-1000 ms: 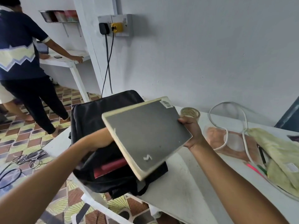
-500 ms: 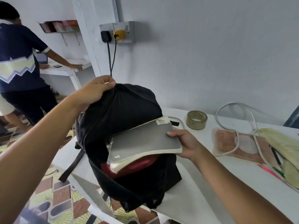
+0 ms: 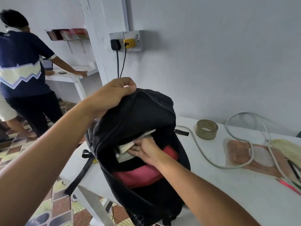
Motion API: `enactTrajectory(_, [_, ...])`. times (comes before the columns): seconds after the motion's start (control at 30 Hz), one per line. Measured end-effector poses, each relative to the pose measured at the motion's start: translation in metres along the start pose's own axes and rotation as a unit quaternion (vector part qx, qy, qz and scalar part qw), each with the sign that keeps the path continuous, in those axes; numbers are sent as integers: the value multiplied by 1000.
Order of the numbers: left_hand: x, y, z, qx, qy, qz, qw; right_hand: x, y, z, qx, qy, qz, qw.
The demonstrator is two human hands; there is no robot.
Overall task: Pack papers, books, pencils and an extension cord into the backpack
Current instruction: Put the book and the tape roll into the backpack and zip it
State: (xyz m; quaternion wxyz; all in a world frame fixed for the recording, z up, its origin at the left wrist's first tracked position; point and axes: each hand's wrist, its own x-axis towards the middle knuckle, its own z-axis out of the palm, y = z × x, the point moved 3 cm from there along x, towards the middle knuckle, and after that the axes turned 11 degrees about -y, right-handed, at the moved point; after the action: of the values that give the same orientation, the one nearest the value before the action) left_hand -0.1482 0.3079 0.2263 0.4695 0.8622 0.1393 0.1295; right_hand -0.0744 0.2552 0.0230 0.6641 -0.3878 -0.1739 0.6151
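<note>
A black backpack (image 3: 138, 115) stands open on the white table (image 3: 236, 193), with red lining showing inside its mouth. My left hand (image 3: 112, 93) grips the top of the backpack and holds it upright. My right hand (image 3: 145, 150) is inside the opening, its fingers against a grey book (image 3: 126, 148) that is mostly sunk into the bag, only its pale page edge showing. A white extension cord (image 3: 236, 167) loops across the table to the right. Pencils (image 3: 291, 185) and papers (image 3: 288, 150) lie at the far right edge.
A roll of brown tape (image 3: 206, 129) sits behind the bag beside the cord. A brownish plastic sleeve (image 3: 241, 154) lies under the cord. Another person (image 3: 24, 75) stands at a second table on the left. A wall socket (image 3: 127, 40) with plugs is above the backpack.
The grey book has gone from above the bag down into it, pushed by my right hand. My left hand has lifted the top of the backpack upright.
</note>
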Motion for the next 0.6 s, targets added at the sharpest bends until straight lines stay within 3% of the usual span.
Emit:
enactTrajectory(0.1, [-2, -2, 2, -25, -6, 3, 1000, 11, 3, -6, -189, 23, 80, 978])
enactTrajectory(0.23, [-2, -4, 7, -35, -16, 6, 999, 22, 5, -5, -285, 89, 87, 951])
enactTrajectory(0.3, [-2, -5, 9, -32, -24, 5, 999, 31, 3, -6, -458, 109, 81, 879])
enactTrajectory(0.37, [-3, -8, 9, -31, -27, 0, 999, 34, 1, -5, -622, 87, 94, 772])
enactTrajectory(0.43, [-3, -12, 10, -42, -26, -3, 999, 29, -4, -5, -696, 50, 103, 709])
enactTrajectory(0.5, [-1, -18, 10, -62, -20, -10, 998, 12, -11, 3, -704, -11, 115, 700])
enactTrajectory(0.6, [3, -30, 10, -61, -6, -30, 998, -27, -23, 16, -647, -159, 159, 728])
